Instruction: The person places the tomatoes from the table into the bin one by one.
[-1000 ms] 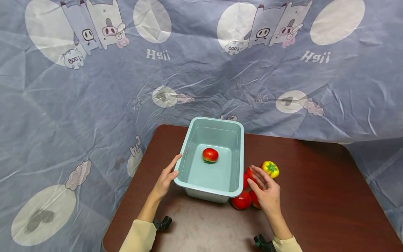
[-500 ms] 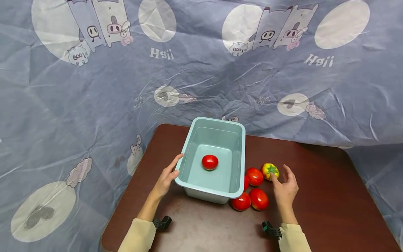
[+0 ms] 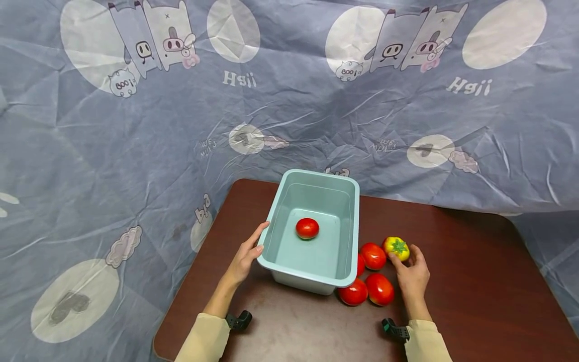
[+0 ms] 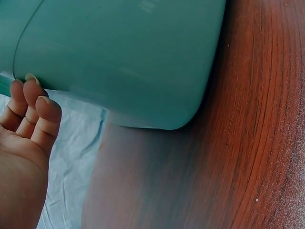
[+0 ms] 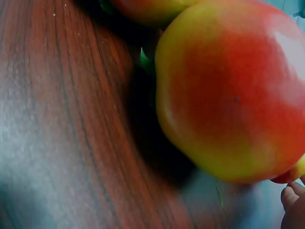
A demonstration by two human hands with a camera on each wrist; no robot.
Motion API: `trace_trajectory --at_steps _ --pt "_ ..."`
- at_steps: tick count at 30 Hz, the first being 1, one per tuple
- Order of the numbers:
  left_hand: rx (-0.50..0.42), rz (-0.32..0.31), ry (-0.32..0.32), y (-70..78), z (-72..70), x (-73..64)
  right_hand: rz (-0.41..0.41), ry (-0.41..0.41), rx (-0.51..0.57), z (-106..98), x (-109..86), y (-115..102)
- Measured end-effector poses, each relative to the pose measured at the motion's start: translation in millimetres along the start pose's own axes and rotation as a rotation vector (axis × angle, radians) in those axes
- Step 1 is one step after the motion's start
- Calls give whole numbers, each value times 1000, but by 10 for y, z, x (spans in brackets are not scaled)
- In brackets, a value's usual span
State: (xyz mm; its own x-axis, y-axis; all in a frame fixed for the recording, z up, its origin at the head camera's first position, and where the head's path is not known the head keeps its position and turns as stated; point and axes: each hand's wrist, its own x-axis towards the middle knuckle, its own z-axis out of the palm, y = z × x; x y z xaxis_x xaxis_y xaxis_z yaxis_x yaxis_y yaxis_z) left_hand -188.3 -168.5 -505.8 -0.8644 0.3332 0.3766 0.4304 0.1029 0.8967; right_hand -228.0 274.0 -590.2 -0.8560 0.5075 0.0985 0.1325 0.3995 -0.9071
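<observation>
A pale blue-green plastic tub (image 3: 311, 278) stands on the table with one red tomato (image 3: 307, 228) inside on its floor. My left hand (image 3: 242, 261) holds the tub's left rim; in the left wrist view its fingertips (image 4: 49, 109) press on the tub's outer wall. Right of the tub, my right hand (image 3: 413, 275) grips a yellow-red tomato (image 3: 398, 248) with a green star-shaped top, thumb on the near side and fingers on the far side. Several red tomatoes (image 3: 380, 289) lie between that hand and the tub. One of them (image 5: 233, 95) fills much of the right wrist view.
The dark red-brown wooden table (image 3: 479, 281) extends to the right and in front of the tub. A grey-blue printed cloth (image 3: 289, 110) hangs behind the table and along its left side. Both wrists wear black straps.
My right hand has moved right from over the red tomatoes to the yellow-red tomato and closed its thumb and fingers round it. My left hand stays on the rim; the red tomato inside has shifted slightly.
</observation>
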Motion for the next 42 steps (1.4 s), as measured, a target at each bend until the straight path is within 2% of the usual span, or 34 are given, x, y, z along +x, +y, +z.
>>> trace_trajectory --at_steps 4,7,11,13,24,29,34,42 --pt "34 26 21 -211 -8 -8 7 -36 -21 10 18 19" --pt "37 41 25 -259 -8 -19 12 -59 -40 21 22 38" --pt "-1 32 10 -38 9 -12 21 -76 -48 39 36 75" --pt "-6 33 9 12 21 -7 23 -77 -44 44 39 96" --pt "25 35 22 7 30 4 55 -21 6 34 23 159" --pt "2 34 19 -12 32 4 89 18 48 0 38 104" --pt "-27 37 16 -6 33 12 129 38 130 -46 21 -25" --pt "-25 37 16 6 33 -6 154 52 481 -137 -119 -410"
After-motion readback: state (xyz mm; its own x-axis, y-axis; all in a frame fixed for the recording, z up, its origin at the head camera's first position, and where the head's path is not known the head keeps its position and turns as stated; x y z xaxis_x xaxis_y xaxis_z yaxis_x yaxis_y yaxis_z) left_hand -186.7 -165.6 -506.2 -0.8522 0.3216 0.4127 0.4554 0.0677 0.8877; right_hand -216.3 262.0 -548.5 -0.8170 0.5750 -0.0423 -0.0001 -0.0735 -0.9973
